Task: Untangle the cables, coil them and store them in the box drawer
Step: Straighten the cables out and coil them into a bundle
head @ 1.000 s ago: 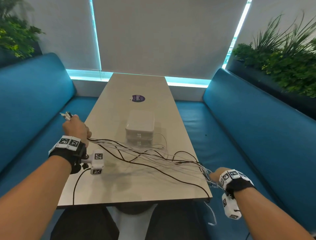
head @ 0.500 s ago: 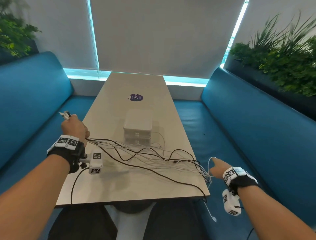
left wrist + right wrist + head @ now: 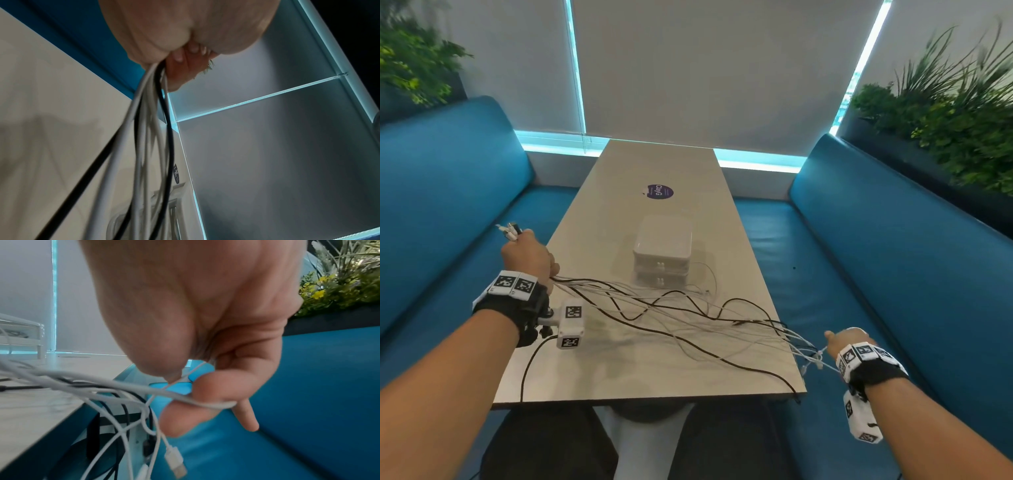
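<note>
Several white and black cables point(image 3: 671, 315) lie tangled across the near half of the table point(image 3: 654, 373). My left hand point(image 3: 527, 253) is fisted round one end of the bundle point(image 3: 152, 100) at the table's left edge, and plug ends point(image 3: 508, 231) stick out past its knuckles. My right hand point(image 3: 844, 341) is off the table's right edge and pinches white cables point(image 3: 205, 404) between thumb and fingers. Loose plugs point(image 3: 175, 459) dangle below it. The white two-drawer box point(image 3: 662, 255) stands mid-table with both drawers closed.
Blue benches point(image 3: 893, 274) run along both sides of the table. A round purple sticker point(image 3: 660, 191) lies beyond the box. Plants point(image 3: 962, 113) stand behind each bench. A black cable point(image 3: 784, 383) hangs over the near right corner.
My right hand rose from below the table's edge and moved outward to the right, taking hold of white cables and drawing them taut. My left hand stayed put, gripping its end.
</note>
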### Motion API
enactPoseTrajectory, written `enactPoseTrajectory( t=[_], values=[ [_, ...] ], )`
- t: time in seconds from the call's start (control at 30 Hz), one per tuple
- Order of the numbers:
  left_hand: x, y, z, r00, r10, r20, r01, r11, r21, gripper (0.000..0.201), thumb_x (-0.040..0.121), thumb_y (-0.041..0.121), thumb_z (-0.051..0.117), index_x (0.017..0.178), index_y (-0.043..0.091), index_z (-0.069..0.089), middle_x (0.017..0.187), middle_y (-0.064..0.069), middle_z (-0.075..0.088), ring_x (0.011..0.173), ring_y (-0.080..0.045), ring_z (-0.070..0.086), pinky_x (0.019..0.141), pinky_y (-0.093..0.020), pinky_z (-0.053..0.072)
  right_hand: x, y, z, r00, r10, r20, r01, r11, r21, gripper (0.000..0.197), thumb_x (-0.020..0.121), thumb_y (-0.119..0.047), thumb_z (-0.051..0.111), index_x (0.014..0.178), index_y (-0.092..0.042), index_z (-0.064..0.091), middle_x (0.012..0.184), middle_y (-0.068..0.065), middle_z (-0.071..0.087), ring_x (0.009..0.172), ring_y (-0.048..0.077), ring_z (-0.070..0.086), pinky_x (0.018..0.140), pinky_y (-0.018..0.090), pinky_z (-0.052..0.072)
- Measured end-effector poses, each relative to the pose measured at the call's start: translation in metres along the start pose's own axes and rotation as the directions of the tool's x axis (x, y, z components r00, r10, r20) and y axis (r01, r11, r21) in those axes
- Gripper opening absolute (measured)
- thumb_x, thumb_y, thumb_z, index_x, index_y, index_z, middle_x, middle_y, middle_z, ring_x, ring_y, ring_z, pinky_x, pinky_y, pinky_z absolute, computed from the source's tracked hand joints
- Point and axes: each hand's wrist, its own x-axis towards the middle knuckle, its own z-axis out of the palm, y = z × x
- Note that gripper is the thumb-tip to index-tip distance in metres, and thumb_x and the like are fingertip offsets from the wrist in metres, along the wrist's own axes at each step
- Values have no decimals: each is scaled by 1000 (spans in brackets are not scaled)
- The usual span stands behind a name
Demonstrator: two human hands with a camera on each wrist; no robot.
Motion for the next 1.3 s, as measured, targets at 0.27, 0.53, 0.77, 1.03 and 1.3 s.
enactPoseTrajectory(
  t=[0.27,0.53,0.77,1.03,1.3],
  values=[
    [-26,-1,21,990,8,141,0,998,-58,27,96,27,44,70,24,38,57,4,29,35,-9,24,42,-15,19,-35,-53,-30,969,-190,-157,166,974,-154,18,88,-31,55,91,-16,64,98,5,67,86,26,66,71,31,52],
    [-73,-10,47,953,30,301,-15,999,-51,30,98,29,45,69,25,37,50,8,31,38,-9,23,43,-20,19,-96,-180,-60,553,-761,-340,833,485,269,29,95,-51,51,97,-24,62,100,-4,60,93,13,54,84,31,44],
    [-112,-19,49,922,56,383,-22,996,-92,37,102,29,45,66,23,38,48,7,28,37,-10,22,42,-21,19,-167,-268,-54,299,-954,-16,938,291,191,69,79,-54,72,137,-23,50,133,-3,62,117,16,59,101,34,46],
    [-78,55,33,935,168,311,-62,944,-324,37,100,24,40,65,25,28,47,8,21,38,-10,15,41,-15,18,-120,-230,-43,577,-816,35,799,573,180,26,91,-41,61,91,-15,65,82,6,69,80,26,71,72,33,54],
    [-47,52,27,978,99,182,-29,935,-354,32,95,19,40,65,24,29,46,7,21,38,-11,15,41,-16,16,-51,-111,-23,880,-474,-1,474,880,-8,47,71,-72,61,77,-27,51,90,-4,65,84,19,62,78,34,53]
  ],
)
